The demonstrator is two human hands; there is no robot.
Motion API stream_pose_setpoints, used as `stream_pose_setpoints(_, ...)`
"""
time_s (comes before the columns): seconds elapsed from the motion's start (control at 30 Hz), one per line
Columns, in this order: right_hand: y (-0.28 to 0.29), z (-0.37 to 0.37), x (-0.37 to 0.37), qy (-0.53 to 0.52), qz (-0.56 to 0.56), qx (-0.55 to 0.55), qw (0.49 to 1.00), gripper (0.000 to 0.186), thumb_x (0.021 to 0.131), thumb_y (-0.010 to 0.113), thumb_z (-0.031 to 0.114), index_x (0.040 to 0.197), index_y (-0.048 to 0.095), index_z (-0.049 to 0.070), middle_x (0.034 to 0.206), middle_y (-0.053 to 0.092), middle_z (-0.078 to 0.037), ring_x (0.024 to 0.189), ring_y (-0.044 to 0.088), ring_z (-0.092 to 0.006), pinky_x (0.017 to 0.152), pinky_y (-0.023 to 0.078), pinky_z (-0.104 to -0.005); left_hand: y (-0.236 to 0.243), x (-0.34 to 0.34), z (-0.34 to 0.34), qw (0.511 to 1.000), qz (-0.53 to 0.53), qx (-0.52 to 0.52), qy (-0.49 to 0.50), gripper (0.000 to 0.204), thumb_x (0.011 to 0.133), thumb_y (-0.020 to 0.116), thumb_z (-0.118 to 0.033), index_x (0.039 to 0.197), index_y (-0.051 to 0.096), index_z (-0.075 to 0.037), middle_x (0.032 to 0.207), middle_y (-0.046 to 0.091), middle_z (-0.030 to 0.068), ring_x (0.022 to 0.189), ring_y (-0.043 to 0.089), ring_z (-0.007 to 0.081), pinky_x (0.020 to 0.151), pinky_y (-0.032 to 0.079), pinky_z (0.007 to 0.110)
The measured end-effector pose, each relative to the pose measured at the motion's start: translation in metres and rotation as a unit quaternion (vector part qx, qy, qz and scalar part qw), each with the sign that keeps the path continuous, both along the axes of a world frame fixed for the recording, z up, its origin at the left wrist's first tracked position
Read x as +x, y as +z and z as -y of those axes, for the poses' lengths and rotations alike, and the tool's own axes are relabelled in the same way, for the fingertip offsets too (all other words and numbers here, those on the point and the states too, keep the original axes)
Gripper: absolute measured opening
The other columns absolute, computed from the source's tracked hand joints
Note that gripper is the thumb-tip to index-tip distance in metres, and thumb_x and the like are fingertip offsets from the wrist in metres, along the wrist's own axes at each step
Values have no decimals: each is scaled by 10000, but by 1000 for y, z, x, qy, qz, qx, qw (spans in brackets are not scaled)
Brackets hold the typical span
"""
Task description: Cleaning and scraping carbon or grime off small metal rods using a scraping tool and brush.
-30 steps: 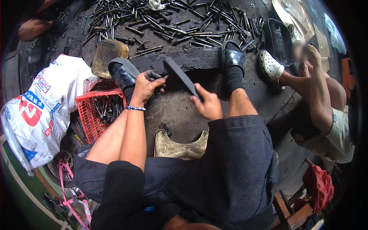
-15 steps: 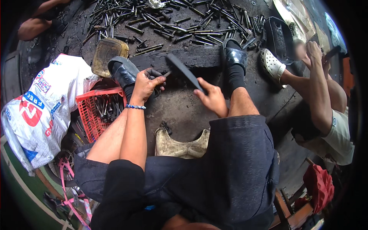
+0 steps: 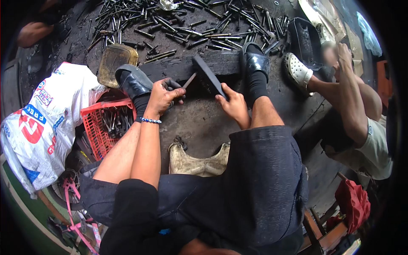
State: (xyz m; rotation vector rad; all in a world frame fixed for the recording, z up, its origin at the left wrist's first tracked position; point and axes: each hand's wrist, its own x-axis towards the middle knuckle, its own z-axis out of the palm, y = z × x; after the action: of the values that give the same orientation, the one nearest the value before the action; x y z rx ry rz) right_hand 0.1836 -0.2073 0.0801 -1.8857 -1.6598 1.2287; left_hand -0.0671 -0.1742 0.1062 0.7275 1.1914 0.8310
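In front of me my left hand (image 3: 163,97), with blackened fingertips and a beaded bracelet at the wrist, is closed on a thin bolt (image 3: 191,80). The bolt's free end points up and right; its other end is hidden in the fingers. My right hand (image 3: 236,109) grips the lower end of a flat, dark bar (image 3: 208,75), thumb along it. The bar slants up and left, its upper part close to the bolt's tip. Whether the two touch I cannot tell.
Beyond a dark wooden beam (image 3: 187,66) lie many loose bolts (image 3: 187,32). A red plastic basket (image 3: 95,131) of bolts, a dirty yellowish container (image 3: 117,63) and a white sack (image 3: 63,114) are at left. Another person (image 3: 361,110) sits at right near a black bin (image 3: 304,42).
The bolt shows more and is tilted more steeply upward in my left hand. The bar in my right hand has shifted slightly right and stands steeper. My view has shifted a little.
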Motion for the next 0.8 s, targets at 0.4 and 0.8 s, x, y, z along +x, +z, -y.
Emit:
stream_pose_setpoints(0.4,9,28,-15,2,-103,67,992,444,814,673,272,1225,571,136,751,648,-205,732,649,-393,648,504,-445,-8,-8,7,999,16,18,23,162,774,735,-18,812,582,22,724,639,105,619,637,172,533,548,291)
stream_pose_setpoints(0.8,9,14,-33,39,-46,149,987,423,823,653,261,1214,520,167,778,653,-173,747,639,-392,615,500,-475,-18,-15,15,997,10,-10,74,136,809,715,-49,831,594,9,721,644,97,579,620,156,520,518,259)
